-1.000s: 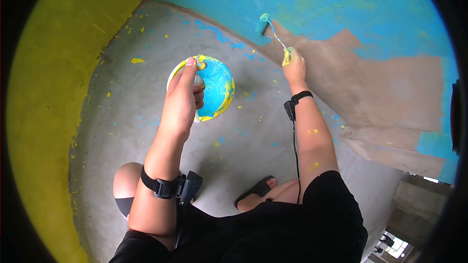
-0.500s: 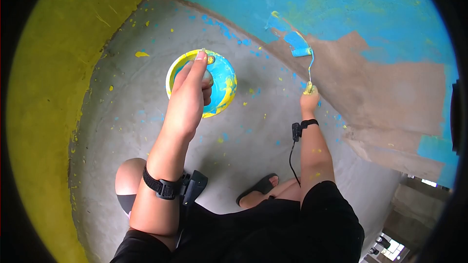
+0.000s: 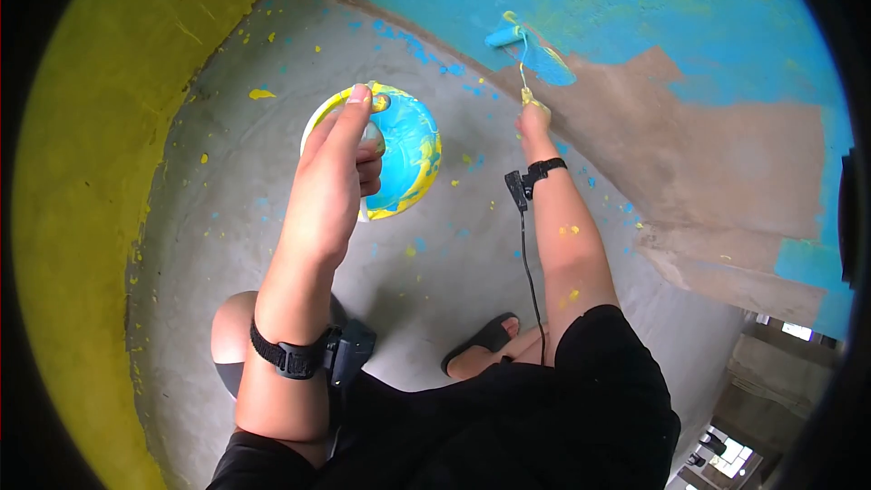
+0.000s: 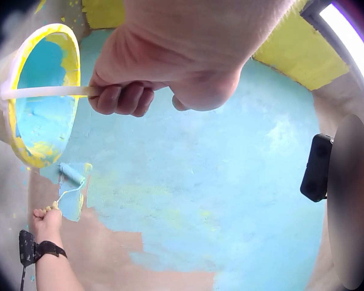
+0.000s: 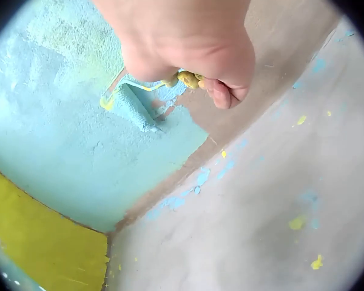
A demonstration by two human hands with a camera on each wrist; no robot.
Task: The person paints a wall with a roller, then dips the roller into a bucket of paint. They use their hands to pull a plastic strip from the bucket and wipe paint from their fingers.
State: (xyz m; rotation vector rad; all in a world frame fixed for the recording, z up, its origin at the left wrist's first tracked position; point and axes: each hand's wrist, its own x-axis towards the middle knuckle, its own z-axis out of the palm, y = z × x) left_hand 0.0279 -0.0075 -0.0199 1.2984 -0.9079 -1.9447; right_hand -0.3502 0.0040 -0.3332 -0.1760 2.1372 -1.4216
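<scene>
Paint roller [image 3: 504,37], right hand [image 3: 535,118]: shifted left | blue streak [image 3: 550,66]: new on brown wall [image 3: 744,159] (since first picture)

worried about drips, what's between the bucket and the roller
Gray floor speckled with blue paint, then a brown strip edging the wall, in the head view.

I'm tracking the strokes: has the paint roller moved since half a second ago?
Yes: in the head view the paint roller is now nearer the yellow wall, up and left in the picture.
</scene>
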